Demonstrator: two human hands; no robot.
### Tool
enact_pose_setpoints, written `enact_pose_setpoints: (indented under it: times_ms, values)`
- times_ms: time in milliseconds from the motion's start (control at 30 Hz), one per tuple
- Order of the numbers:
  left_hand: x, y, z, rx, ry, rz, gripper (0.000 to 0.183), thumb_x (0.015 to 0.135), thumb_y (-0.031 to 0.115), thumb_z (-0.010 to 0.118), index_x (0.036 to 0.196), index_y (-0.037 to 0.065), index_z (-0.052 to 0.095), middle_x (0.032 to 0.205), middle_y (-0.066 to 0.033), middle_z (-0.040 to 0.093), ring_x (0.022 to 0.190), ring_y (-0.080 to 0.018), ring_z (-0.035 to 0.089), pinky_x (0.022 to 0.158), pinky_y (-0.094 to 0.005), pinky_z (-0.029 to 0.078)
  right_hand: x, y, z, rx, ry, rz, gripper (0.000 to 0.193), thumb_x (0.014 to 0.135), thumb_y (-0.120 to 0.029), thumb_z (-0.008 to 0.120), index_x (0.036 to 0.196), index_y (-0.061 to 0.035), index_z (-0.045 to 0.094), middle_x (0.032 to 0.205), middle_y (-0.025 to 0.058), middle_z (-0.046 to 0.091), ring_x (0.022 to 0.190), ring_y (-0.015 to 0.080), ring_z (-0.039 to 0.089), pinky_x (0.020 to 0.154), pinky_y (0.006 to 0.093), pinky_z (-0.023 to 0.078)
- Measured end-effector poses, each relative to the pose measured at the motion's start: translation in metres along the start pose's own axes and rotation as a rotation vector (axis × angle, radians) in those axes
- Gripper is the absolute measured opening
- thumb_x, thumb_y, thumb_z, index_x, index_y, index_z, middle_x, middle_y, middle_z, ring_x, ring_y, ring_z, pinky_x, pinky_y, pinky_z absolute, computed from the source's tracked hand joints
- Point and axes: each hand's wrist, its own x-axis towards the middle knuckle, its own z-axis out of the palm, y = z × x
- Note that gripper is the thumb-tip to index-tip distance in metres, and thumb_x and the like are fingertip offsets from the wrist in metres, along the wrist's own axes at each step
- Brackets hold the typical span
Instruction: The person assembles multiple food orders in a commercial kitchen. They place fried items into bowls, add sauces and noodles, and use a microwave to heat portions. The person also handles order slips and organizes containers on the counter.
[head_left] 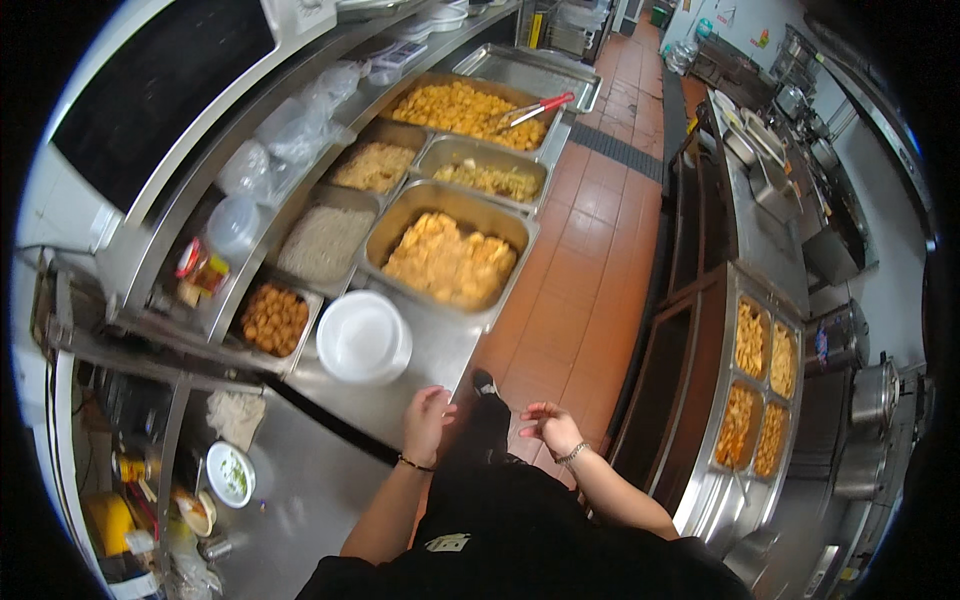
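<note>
My left hand [427,424] hovers by the counter's edge, just below a stack of white bowls [364,338]. Its fingers are loosely bent, with nothing visible in them, and it is apart from the bowls. Over the floor in front of my body is my right hand [553,428], open, its fingers half curled and apart; it holds nothing. Beyond the bowls sits a deep steel pan [380,262] of orange-yellow food pieces [450,262]. A small pan of round brown balls [274,319] stands left of the bowls.
Farther along the counter, red-handled tongs [535,110] rest on a large pan of yellow food [455,108]. A white bowl with green bits [231,474] is at lower left. Across the tiled aisle [570,290] a second counter [712,500] holds several food pans.
</note>
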Motion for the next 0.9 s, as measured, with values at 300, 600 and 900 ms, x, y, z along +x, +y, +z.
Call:
enact_pose_setpoints:
  times_ms: [300, 600, 900]
  values:
    - [0.217, 0.114, 0.118, -0.463, 0.678, 0.038, 0.027, 0.091, 0.02, 0.063, 0.11, 0.003, 0.053, 0.101, -0.0048, 0.056, 0.095, -0.0172, 0.054, 0.086, -0.033, 0.046, 0.191, -0.289, -0.058, -0.476, 0.11, -0.423, 0.018, 0.091, 0.008, 0.05, 0.106, 0.0056, 0.059, 0.095, 0.0126, 0.068, 0.082, 0.0195, 0.068, 0.07, 0.0321, 0.056]
    - [0.225, 0.094, 0.099, 0.252, 1.183, 0.393, 0.028, 0.098, 0.025, 0.061, 0.112, 0.001, 0.064, 0.09, -0.0068, 0.067, 0.074, -0.0172, 0.059, 0.068, -0.0302, 0.049, 0.529, -0.672, -0.058, -1.968, 0.36, -1.555, 0.049, 0.086, -0.016, 0.067, 0.13, -0.0023, 0.051, 0.111, 0.0219, 0.064, 0.093, 0.0387, 0.066, 0.093, 0.0498, 0.048]
    - [0.136, 0.04, 0.038, 0.749, 1.673, -0.911, 0.033, 0.086, 0.026, 0.056, 0.111, 0.007, 0.067, 0.119, -0.021, 0.067, 0.108, -0.0411, 0.065, 0.093, -0.0495, 0.053, 0.56, -0.766, -0.008, -2.424, -0.69, -1.008, 0.059, 0.088, -0.014, 0.063, 0.141, -0.0038, 0.039, 0.101, 0.0243, 0.065, 0.083, 0.0429, 0.068, 0.07, 0.051, 0.057]
